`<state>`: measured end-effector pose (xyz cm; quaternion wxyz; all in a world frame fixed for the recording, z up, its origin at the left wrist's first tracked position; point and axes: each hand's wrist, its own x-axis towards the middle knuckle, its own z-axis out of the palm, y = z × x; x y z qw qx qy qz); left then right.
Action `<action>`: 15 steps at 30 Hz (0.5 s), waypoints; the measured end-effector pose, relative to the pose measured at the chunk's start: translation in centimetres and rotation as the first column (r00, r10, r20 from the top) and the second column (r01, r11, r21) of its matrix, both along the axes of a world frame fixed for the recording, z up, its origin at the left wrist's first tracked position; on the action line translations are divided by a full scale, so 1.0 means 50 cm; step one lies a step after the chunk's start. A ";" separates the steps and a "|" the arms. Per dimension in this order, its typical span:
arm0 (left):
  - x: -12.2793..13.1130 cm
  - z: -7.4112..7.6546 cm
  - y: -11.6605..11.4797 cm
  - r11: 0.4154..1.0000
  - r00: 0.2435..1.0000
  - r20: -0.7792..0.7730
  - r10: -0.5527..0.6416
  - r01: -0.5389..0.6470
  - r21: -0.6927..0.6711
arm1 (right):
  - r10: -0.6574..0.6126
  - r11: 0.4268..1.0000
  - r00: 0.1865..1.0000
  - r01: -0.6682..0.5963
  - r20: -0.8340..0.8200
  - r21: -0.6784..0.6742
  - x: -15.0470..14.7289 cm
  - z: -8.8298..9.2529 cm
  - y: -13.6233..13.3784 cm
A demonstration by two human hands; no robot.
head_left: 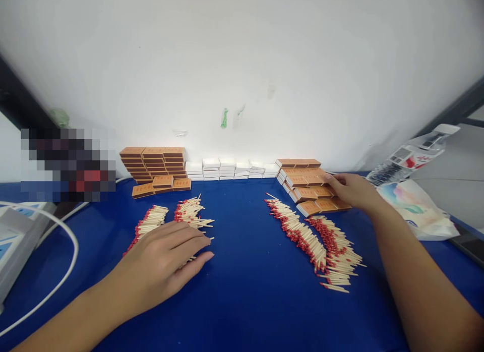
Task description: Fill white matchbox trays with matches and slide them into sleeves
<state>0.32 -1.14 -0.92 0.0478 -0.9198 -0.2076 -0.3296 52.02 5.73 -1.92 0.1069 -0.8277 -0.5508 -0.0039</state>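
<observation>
My left hand (166, 256) lies over the left-hand loose matches (150, 220), palm down, fingers stretched out and thumb apart, hiding part of them. A second bunch of red-tipped matches (189, 211) shows just beyond its fingers. On the right, my right hand (350, 190) has its fingers closed at the edge of the stacked orange matchboxes (302, 180), gripping a matchbox there; its far fingers are partly hidden. Two long heaps of matches, an inner heap (297, 228) and an outer heap (336, 251), spread below that stack.
Orange matchboxes (153, 160) are stacked at the back left, with white matchbox trays (230, 169) along the wall. A plastic bottle (412, 153) and a tissue pack (418, 211) are at right. A white cable (71, 271) curves at left across the blue tabletop (242, 286).
</observation>
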 end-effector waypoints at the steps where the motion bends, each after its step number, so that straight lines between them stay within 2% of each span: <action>1: 0.000 0.000 0.000 1.000 1.000 0.003 0.001 -0.001 -0.001 | -0.002 1.000 1.000 0.002 -0.005 -0.002 -0.002 0.001 0.000; 7: -0.003 -0.006 0.004 1.000 1.000 0.006 -0.003 0.003 -0.021 | -0.013 1.000 1.000 0.013 -0.029 -0.013 -0.008 0.004 -0.002; 9: 0.000 -0.005 -0.002 0.996 0.999 0.046 0.010 -0.006 -0.091 | -0.022 1.000 0.999 0.021 -0.031 -0.010 -0.006 0.003 -0.002; 11: 0.015 0.001 -0.011 0.970 0.991 0.116 0.066 -0.037 -0.240 | -0.027 1.000 0.999 0.027 -0.035 -0.003 -0.003 0.002 -0.002; 12: 0.031 0.006 -0.015 0.933 0.981 0.137 0.135 -0.079 -0.351 | -0.025 1.000 0.999 0.025 -0.039 0.003 -0.001 0.000 -0.002; 13: 0.052 0.011 -0.016 0.870 0.973 0.127 0.191 -0.108 -0.482 | -0.018 1.000 0.999 0.019 -0.045 0.010 0.002 -0.001 -0.002; 15: 0.116 0.020 -0.008 0.700 0.964 0.134 0.231 -0.069 -0.710 | 0.005 0.999 0.998 -0.003 -0.055 0.033 0.007 -0.005 0.000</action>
